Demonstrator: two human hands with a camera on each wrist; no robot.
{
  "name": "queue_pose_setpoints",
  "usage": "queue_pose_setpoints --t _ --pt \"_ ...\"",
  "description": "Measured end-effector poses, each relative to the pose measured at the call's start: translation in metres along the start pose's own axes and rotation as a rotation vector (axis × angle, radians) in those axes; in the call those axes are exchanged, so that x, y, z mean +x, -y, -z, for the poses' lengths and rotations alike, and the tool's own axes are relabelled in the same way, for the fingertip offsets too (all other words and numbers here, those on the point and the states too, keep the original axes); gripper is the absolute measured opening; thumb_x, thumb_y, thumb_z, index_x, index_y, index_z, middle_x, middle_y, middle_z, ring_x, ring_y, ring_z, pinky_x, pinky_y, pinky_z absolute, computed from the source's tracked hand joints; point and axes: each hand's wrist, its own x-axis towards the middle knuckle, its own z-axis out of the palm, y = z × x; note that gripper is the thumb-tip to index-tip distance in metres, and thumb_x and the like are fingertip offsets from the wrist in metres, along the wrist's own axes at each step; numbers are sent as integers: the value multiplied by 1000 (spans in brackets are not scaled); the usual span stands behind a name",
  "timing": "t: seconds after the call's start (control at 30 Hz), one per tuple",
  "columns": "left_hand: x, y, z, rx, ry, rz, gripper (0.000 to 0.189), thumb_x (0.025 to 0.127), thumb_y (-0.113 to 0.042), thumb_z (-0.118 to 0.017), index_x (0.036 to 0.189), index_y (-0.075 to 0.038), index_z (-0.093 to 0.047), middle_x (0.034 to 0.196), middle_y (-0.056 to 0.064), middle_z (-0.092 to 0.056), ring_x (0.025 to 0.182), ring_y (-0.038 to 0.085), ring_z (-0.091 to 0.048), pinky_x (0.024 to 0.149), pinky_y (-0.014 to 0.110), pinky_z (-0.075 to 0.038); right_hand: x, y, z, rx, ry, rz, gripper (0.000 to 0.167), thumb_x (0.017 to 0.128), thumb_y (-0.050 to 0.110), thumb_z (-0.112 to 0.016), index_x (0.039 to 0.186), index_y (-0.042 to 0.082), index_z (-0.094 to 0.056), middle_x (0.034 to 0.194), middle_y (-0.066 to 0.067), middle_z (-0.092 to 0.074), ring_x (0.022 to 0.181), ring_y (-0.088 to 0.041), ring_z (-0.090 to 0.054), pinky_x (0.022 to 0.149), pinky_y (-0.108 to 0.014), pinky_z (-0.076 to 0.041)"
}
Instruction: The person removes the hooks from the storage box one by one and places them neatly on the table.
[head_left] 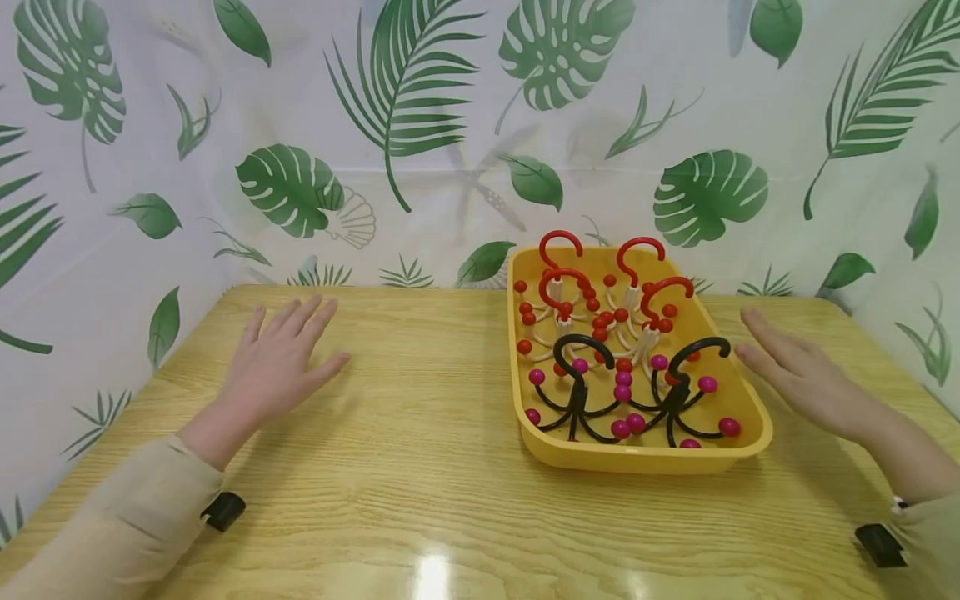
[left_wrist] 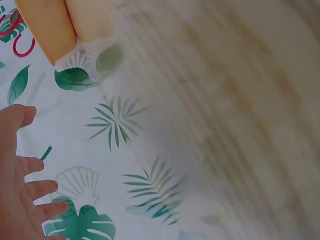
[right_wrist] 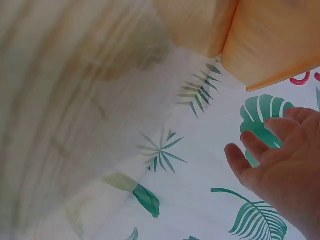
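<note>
**White cloth (head_left: pixel 465 192) behind, wood-grain table (head_left: pixel 375 508) below, yellow tray (head_left: pixel 645 463) on the right**

Across the far side, and along the left and right as well, the cloth hangs printed with green leaves, palm fronds and faint shells. In front of it spreads the table, pale and glossy, with a bright patch of reflected light at its near edge.

Next in size comes the tray, right of the middle of the table, its far end close to the cloth. Its walls are smooth, and its near corners are rounded. Beige sleeves cover my forearms, the left sleeve (head_left: pixel 127 517) showing more fully than the right sleeve (head_left: pixel 933 542).

My left hand (head_left: pixel 281 358) is over the left part of the table, well apart from the tray, released, fingers straight and spread. My right hand (head_left: pixel 802 383) is released too, its fingers extended, just beside the tray's right rim.

Inside the tray, four red hooks (head_left: pixel 564 272) with whitish stems and curved arms stand in the far and middle part. Two black hooks (head_left: pixel 580 396) stand at the near end, side by side, black arms splayed out.

Smaller are the dark bands at my wrists, a left band (head_left: pixel 223 511) and a right band (head_left: pixel 881 546). Smallest are the balls tipping the arms: red balls (head_left: pixel 670 311) on the whitish ones, magenta balls (head_left: pixel 729 427) on the black.
</note>
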Motion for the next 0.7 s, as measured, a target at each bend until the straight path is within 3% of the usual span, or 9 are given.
queue_pose_setpoints --t 0.13,0.33,0.7 --pt "2 -12 2 -34 -5 -28 71 95 -50 -49 150 -10 -30 150 15 -33 135 37 -29 112 56 -7 -8 0 -3 65 38 69 63 105 28 -35 153 8 2 154 -26 5 136 -55 -1 101 -72 -4" --pt "7 -35 3 -94 -47 -104 65 94 -45 -54 146 -9 -37 145 13 -42 131 35 -37 111 54 -16 -13 0 -11 59 29 115 65 103 24 -41 153 8 -3 154 -28 0 137 -53 -2 103 -70 -2" --pt "17 -90 15 -275 -87 -241 56 95 -42 -55 142 -13 -45 136 6 -52 127 29 -44 104 52 -30 -19 15 -17 -189 42 1 67 102 40 -38 154 16 -2 157 -20 -9 131 -56 -15 88 -77 -13"
